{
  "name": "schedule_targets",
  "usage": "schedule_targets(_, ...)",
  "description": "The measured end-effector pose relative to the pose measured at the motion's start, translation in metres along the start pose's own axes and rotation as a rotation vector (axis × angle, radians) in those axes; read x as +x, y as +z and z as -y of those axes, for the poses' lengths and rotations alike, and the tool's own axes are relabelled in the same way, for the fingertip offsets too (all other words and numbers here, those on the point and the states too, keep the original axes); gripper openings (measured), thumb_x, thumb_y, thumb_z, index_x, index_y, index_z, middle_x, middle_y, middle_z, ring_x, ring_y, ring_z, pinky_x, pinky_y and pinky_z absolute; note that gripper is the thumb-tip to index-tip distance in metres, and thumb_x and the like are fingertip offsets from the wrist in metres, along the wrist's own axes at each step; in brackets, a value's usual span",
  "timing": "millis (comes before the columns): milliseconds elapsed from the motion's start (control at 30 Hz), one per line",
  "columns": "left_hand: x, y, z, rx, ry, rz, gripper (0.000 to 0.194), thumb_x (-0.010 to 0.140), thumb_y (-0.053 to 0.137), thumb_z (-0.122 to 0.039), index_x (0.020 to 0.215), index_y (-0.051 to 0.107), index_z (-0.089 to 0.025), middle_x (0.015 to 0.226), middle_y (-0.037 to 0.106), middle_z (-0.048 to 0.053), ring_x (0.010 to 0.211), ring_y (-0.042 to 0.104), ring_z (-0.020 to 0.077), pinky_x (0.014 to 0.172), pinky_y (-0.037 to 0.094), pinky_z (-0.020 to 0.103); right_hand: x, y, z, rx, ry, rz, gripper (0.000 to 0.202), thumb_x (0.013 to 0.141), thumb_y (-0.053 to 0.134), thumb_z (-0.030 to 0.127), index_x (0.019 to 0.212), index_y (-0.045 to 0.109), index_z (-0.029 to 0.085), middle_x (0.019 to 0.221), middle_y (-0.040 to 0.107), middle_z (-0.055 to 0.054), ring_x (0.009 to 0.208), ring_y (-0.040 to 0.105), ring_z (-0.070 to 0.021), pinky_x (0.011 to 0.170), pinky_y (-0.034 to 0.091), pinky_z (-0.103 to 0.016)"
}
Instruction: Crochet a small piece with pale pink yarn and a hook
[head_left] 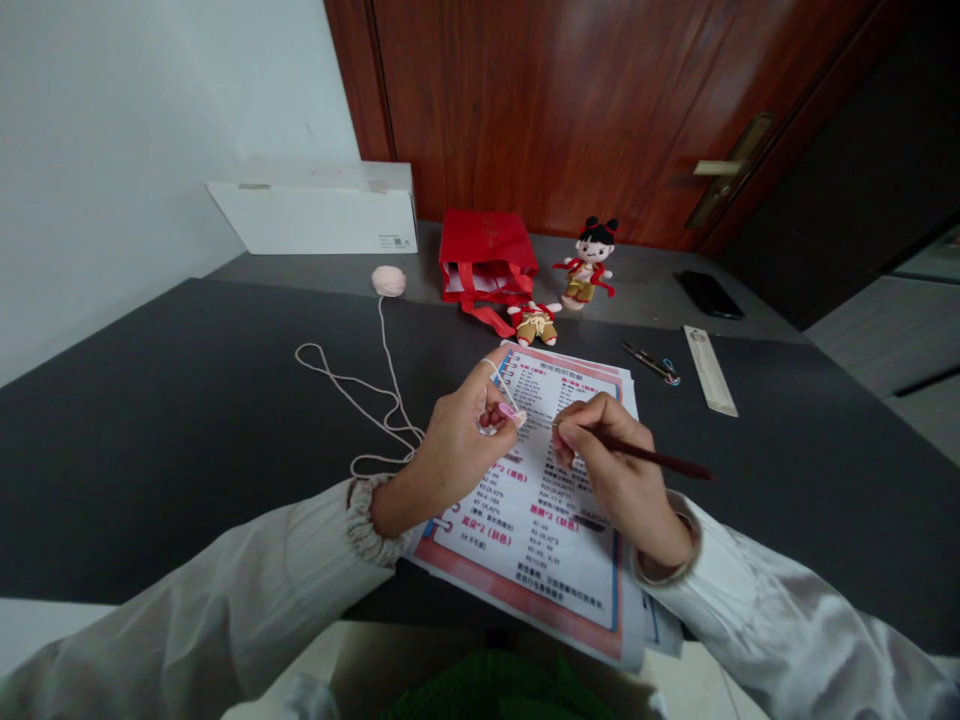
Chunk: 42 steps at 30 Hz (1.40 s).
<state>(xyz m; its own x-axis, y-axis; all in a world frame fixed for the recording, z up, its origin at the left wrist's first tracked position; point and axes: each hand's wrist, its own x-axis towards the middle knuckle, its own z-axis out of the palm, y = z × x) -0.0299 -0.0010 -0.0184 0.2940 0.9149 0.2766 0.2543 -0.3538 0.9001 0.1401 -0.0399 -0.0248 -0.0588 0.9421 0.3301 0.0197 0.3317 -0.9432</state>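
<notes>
My left hand point(454, 435) pinches a small light-coloured crochet piece point(520, 418), mostly hidden by the fingers, with a pink clip-like bit point(507, 409) beside it. A strand of pale yarn point(395, 385) crosses the raised index finger and trails in loops over the table to a pale pink yarn ball point(388, 281). In my right hand point(619, 465) is a crochet hook point(671, 462) with a dark brown handle, held like a pen. Its thin tip points left, a little apart from the piece. Both hands are above a printed pattern sheet point(555, 555).
Behind the sheet lie a headless doll body point(536, 325) and a red gift bag point(484, 245). A finished crochet doll point(589, 265) stands to their right. Further right are small scissors point(651, 362), a white narrow packet point(709, 370) and a black phone point(709, 294). A white box point(315, 220) stands back left.
</notes>
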Motion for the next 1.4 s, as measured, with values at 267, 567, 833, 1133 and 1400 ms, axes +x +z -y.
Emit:
schedule_targets(267,0.0,-0.003,0.002,-0.074,-0.048,0.02,0.064,0.081,0.062,-0.019,0.141,0.039,-0.023,0.075,0.054,-0.003,0.069,0.052,0.0119,0.067,0.044,0.026,-0.008,-0.007,-0.001,-0.195,-0.163,0.102,0.006,0.084,0.062,0.016,0.083,0.06,0.023,0.081,0.064,-0.002,0.075,0.059,-0.0165,0.068,0.046,-0.031)
schedule_targets(567,0.002,0.003,-0.007,-0.379,-0.183,0.11,0.07,0.077,0.065,-0.014,0.14,0.038,-0.018,0.078,0.055,-0.002,0.067,0.05,0.0102,0.063,0.042,0.025,0.015,-0.008,-0.005,0.625,0.403,0.085,0.013,0.078,0.065,0.018,0.072,0.053,0.019,0.06,0.056,0.004,0.048,0.043,-0.0076,0.045,0.035,-0.02)
schedule_targets(833,-0.002,0.009,-0.014,-0.635,-0.297,0.099,0.068,0.075,0.066,-0.01,0.137,0.041,-0.017,0.072,0.054,-0.005,0.065,0.052,0.009,0.064,0.041,0.024,0.007,0.007,-0.005,0.629,0.353,0.005,0.014,0.083,0.062,0.022,0.075,0.051,0.021,0.064,0.056,0.004,0.055,0.049,-0.0093,0.053,0.041,-0.022)
schedule_targets(1133,-0.007,0.014,-0.011,-0.672,-0.331,0.067,0.071,0.076,0.067,-0.013,0.141,0.039,-0.02,0.075,0.058,-0.002,0.072,0.054,0.0122,0.07,0.041,0.028,-0.01,0.006,-0.015,-0.573,-0.495,0.124,0.015,0.09,0.048,0.011,0.089,0.052,0.026,0.081,0.057,-0.002,0.073,0.052,-0.0178,0.065,0.041,-0.033)
schedule_targets(1400,-0.005,0.01,-0.013,-0.925,-0.523,0.165,0.058,0.071,0.069,-0.01,0.127,0.055,-0.016,0.071,0.058,-0.002,0.07,0.053,0.0104,0.072,0.04,0.027,-0.007,0.002,-0.017,-0.67,-0.688,0.135,0.024,0.088,0.048,0.006,0.1,0.049,0.027,0.085,0.056,-0.002,0.074,0.05,-0.0185,0.064,0.041,-0.034)
